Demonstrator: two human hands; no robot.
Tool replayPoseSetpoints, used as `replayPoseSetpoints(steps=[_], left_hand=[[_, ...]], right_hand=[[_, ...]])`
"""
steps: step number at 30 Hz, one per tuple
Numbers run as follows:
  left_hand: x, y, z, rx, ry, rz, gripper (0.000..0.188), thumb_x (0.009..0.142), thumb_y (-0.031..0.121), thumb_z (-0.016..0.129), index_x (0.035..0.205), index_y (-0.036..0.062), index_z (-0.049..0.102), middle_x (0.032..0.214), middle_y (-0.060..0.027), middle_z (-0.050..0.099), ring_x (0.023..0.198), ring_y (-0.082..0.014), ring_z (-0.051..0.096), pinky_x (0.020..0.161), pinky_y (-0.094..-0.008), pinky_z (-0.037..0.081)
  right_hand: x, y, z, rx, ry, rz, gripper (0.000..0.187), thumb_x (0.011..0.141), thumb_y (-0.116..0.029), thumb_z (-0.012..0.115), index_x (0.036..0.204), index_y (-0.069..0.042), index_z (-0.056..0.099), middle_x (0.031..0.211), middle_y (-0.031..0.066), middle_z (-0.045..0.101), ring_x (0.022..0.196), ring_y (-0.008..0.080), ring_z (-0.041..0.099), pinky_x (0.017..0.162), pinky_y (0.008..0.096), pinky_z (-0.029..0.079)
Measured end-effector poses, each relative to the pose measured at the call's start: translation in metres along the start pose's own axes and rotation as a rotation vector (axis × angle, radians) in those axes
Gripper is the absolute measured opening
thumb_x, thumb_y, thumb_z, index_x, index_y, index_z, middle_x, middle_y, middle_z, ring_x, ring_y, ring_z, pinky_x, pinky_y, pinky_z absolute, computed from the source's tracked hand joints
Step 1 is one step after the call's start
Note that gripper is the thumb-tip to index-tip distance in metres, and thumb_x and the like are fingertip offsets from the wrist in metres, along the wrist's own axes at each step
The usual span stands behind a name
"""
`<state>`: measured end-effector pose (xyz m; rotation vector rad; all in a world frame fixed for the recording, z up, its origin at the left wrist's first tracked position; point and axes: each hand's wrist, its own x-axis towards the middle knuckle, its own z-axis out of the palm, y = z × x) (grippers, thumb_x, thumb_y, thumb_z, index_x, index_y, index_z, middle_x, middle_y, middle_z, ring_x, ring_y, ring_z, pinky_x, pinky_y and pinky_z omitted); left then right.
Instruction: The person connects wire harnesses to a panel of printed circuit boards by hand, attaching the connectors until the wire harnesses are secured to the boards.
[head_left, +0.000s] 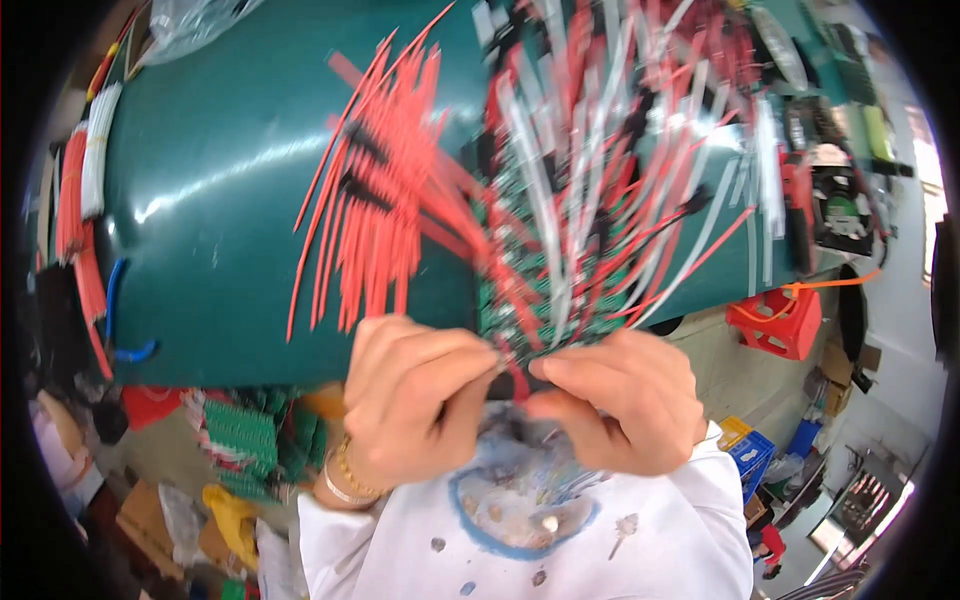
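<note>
My left hand [418,395] and my right hand [622,400] face each other at the near edge of a panel of green circuit boards [488,312]. Between their fingertips a short red wire [518,382] bends down off the boards. My right thumb and forefinger are pinched at this wire. The left thumb and forefinger are pressed together beside it; what they hold is too blurred to make out. Many red and white wires [545,200] stand up or lean from the boards. To the left, a loose bunch of red wires [385,240] lies spread on the green tabletop [230,270].
Bundles of white wires [100,150] and red wires [70,190] lie along the far left side, near a blue wire [115,300]. More green boards [240,435] are below the table at left. A red stool [780,322] and a blue crate [750,458] stand at right.
</note>
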<state>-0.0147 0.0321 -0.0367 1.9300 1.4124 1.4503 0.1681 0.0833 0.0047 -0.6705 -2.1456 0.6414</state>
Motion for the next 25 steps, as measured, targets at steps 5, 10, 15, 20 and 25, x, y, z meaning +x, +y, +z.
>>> replayPoseSetpoints(steps=[5, 10, 15, 20, 25], left_hand=[[0.009, 0.011, 0.006, -0.012, 0.030, -0.304, 0.018, 0.068, -0.006, 0.072, 0.079, 0.0008, 0.059, 0.074, -0.0099, 0.058, 0.065, -0.0246, 0.054, 0.060, -0.0337, 0.041], [0.008, 0.009, 0.009, -0.046, 0.035, -0.387, 0.019, 0.069, -0.003, 0.075, 0.078, 0.0010, 0.059, 0.075, -0.0085, 0.057, 0.065, -0.0205, 0.050, 0.059, -0.0300, 0.040], [0.005, 0.010, 0.012, -0.048, 0.087, -0.415, 0.019, 0.068, -0.002, 0.076, 0.079, 0.0009, 0.059, 0.076, -0.0080, 0.058, 0.065, -0.0196, 0.050, 0.059, -0.0294, 0.041], [0.004, 0.006, 0.012, 0.038, 0.073, -0.352, 0.022, 0.067, -0.002, 0.077, 0.080, 0.0010, 0.060, 0.076, -0.0076, 0.059, 0.066, -0.0203, 0.050, 0.061, -0.0297, 0.041], [-0.002, 0.007, 0.005, 0.202, 0.115, -0.271, 0.021, 0.068, 0.008, 0.078, 0.082, 0.0067, 0.062, 0.076, -0.0073, 0.059, 0.069, -0.0231, 0.051, 0.074, -0.0371, 0.041]], right_hand=[[0.043, 0.050, -0.078, -0.389, 0.588, 0.456, 0.007, 0.085, -0.003, 0.063, 0.080, 0.001, 0.065, 0.067, 0.0083, 0.066, 0.060, 0.0086, 0.060, 0.052, 0.0238, 0.044], [0.093, 0.168, -0.127, -0.833, 0.020, 0.709, 0.024, 0.080, -0.031, 0.062, 0.083, -0.009, 0.071, 0.078, 0.0116, 0.070, 0.071, 0.0292, 0.067, 0.071, 0.0385, 0.052], [0.093, 0.179, -0.116, -1.144, -0.238, 0.490, 0.017, 0.071, -0.018, 0.061, 0.069, -0.003, 0.066, 0.070, 0.0164, 0.066, 0.070, 0.0348, 0.066, 0.064, 0.0434, 0.052], [0.087, 0.165, -0.123, -1.104, -0.276, 0.523, 0.017, 0.075, -0.018, 0.061, 0.071, -0.002, 0.065, 0.065, 0.0138, 0.064, 0.063, 0.0272, 0.065, 0.060, 0.0390, 0.050], [0.041, 0.157, -0.157, -0.253, 0.073, 0.662, 0.017, 0.079, -0.020, 0.068, 0.075, -0.003, 0.069, 0.062, 0.0050, 0.067, 0.052, 0.0199, 0.063, 0.056, 0.0320, 0.050]])
